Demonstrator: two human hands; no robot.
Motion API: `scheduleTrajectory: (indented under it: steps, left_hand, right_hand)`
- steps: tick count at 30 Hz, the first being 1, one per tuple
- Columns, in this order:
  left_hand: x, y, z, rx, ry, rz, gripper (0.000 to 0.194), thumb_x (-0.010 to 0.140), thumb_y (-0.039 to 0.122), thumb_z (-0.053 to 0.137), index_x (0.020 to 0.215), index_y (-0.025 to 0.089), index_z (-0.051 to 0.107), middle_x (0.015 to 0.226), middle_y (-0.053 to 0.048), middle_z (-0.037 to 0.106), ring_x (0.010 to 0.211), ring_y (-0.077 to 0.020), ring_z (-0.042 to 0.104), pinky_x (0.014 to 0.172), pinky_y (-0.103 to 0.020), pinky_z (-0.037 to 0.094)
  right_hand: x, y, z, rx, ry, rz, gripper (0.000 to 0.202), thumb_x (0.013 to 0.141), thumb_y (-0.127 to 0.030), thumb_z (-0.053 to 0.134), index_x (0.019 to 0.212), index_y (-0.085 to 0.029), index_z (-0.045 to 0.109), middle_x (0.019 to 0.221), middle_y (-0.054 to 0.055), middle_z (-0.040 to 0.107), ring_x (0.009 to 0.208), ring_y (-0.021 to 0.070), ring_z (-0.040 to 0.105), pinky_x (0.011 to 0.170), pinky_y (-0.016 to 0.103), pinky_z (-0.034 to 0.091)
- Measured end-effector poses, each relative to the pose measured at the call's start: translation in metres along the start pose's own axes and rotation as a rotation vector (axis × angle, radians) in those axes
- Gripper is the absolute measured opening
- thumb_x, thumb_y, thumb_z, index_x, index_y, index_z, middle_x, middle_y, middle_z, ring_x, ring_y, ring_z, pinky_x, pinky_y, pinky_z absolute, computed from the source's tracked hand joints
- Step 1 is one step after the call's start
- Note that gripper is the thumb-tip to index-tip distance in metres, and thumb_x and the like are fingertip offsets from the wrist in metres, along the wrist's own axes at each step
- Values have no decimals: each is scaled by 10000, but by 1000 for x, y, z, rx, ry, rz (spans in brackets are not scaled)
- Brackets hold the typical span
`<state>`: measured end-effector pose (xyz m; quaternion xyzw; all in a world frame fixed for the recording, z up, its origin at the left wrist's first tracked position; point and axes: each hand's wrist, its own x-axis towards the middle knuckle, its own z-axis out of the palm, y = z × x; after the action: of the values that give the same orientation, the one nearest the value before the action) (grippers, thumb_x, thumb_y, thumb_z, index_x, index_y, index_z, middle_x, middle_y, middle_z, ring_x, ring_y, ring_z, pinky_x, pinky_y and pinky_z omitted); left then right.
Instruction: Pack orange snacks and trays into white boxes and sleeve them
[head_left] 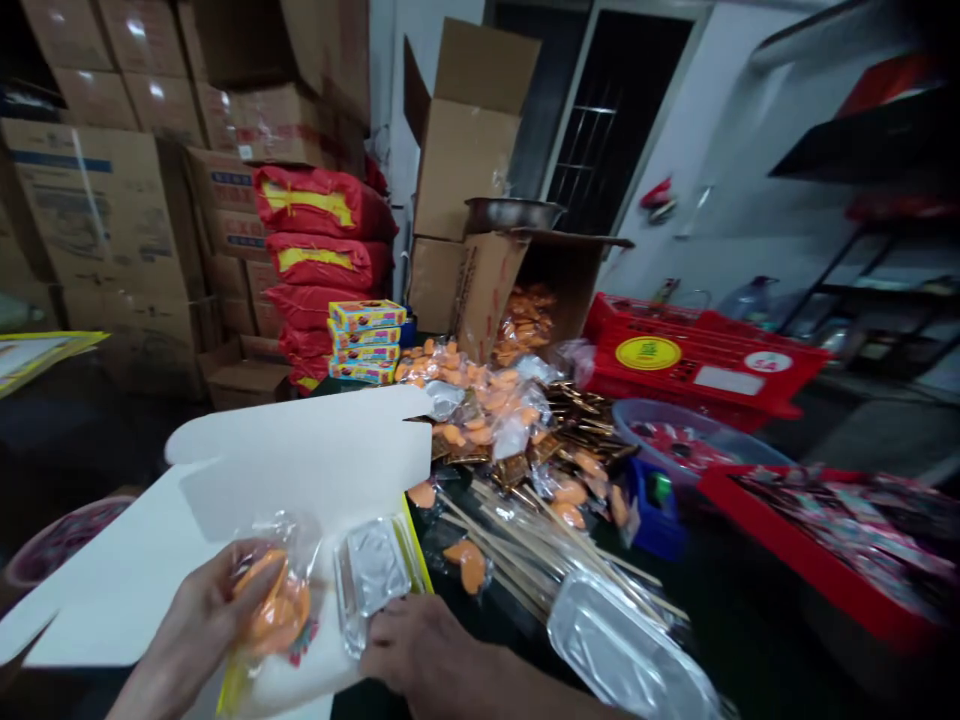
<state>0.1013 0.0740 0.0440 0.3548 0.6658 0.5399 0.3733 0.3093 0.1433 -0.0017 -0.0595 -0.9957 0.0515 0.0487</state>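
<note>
An open white carton (pixel 300 440) lies on the dark worktop (pixel 514 622), flaps spread, presumably for unobstructed access to its interior. The left hand (pixel 191 612) holds a clear bag of orange plastic pieces (pixel 276 612) pinched between thumb and fingers, above the carton. The right hand (pixel 420 640), fingers curled, is at the foil trays (pixel 379 565) by the carton's right edge; grip cannot be determined. Wooden sticks (pixel 502 560) lie alongside that edge, apparently for easy reach.
</note>
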Motion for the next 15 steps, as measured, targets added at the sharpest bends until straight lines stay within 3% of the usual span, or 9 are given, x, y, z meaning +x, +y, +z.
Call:
scheduleTrajectory:
  steps: [3,5,9,10,12,15]
  left_hand:
    - [8,-4,8,-32,-79,-82,485,523,479,750,847,161,581,680,-32,662,635,-227,636,556,-280,523]
    - [14,-4,11,-55,-85,-121,511,517,501,744,873,175,577,691,-26,671,640,-231,640,557,-288,530]
    - [20,-3,14,-104,-17,-151,528,524,496,737,927,191,584,762,-25,690,716,-242,647,597,-289,537]
    - [20,-2,15,-102,9,-136,522,527,491,734,924,186,585,761,-26,688,717,-238,645,592,-282,533]
    - [20,0,16,-67,46,-85,499,543,475,724,907,161,588,762,-36,681,707,-220,634,589,-264,517]
    - [21,3,17,-11,110,-21,462,552,457,696,843,115,585,718,-49,650,648,-187,604,560,-248,484]
  right_hand:
    - [-15,11,-11,54,98,-13,34,765,-202,559,793,-186,569,789,3,623,783,138,557,705,237,414]
    - [-24,20,-22,169,285,54,80,798,-202,516,849,-183,575,845,22,632,808,132,561,741,234,421]
    - [-47,74,-40,243,750,446,182,848,-145,386,877,-170,564,816,54,607,759,144,564,687,263,457]
    - [-53,90,-41,199,791,524,183,846,-146,389,893,-167,564,839,68,601,785,161,565,705,292,465]
    - [-60,117,-40,139,773,533,194,836,-150,410,961,-168,558,923,91,590,876,191,559,774,347,467]
    - [-54,120,-34,168,733,433,228,843,-151,405,1021,-176,545,988,100,578,933,197,550,807,363,466]
